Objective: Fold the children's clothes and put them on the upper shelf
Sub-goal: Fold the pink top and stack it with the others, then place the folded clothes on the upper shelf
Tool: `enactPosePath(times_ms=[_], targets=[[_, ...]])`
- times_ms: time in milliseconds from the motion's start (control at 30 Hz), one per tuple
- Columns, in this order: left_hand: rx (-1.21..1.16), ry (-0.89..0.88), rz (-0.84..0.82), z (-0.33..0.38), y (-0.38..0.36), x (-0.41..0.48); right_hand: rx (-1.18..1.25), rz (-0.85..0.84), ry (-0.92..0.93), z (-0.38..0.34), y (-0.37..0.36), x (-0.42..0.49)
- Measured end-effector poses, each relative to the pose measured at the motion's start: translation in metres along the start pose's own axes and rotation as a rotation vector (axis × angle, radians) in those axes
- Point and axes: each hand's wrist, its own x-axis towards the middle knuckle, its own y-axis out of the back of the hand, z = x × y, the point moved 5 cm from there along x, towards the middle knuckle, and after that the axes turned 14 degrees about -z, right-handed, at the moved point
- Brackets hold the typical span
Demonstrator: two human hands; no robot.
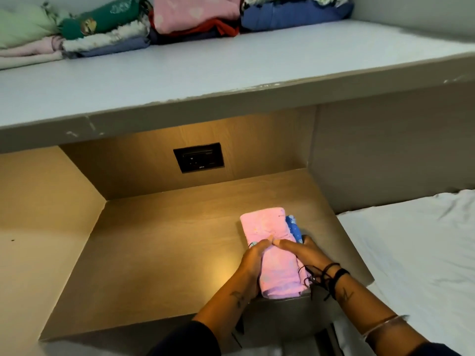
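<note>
- Warm-lit wooden lower shelf (154, 253) forms a niche with a black socket plate (198, 158) on its back wall. A white bed sheet (411, 253) lies to the right.
- Above and beyond the niche runs the pale upper shelf (231, 68). Folded stacks sit along its back: a green bundle (102, 19), a pink heart-print piece (195, 11) and a blue pile (295, 16). The front strip and right end show bare board.
- The pink folded garment (267, 232) rests on the right part of the lower shelf, with its near end at the front edge. A blue patterned garment (293, 227) peeps out, touching its far right side; whether it lies under the pink piece or only beside it, I cannot tell.
- The left hand (253, 263) grips the bundle's left flank, fingers curled round the edge and thumb on top.
- The right hand (300, 253), with black thread bracelets (331, 273) at the wrist, holds the right flank. Its thumb lies on top, almost meeting the left thumb, and its fingers drop out of sight down the side.
- The bundle's long axis runs away from the person, the far end leaning a little left. The hands clasp it across the short way, at mid-length.
- Both hands are equally near, so the lift looks like a two-handed one: up, then forward over the upper shelf's front lip.
- With the long axis already pointing at the stacks, no turn seems needed.
</note>
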Motion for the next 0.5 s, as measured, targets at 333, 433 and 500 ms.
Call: enactPosePath(times_ms=[333,433,500], targets=[[-0.028,-0.266,-0.153,0.029,0.019,-0.108,0.164,-0.205,0.234,-0.030,-0.108,-0.058],[0.007,-0.314,-0.194,0.049,0.017,-0.149,0.214,-0.308,0.260,-0.048,-0.140,-0.076],[0.052,-0.324,-0.229,0.060,0.016,-0.171,0.276,-0.387,0.240,-0.059,-0.160,-0.091]])
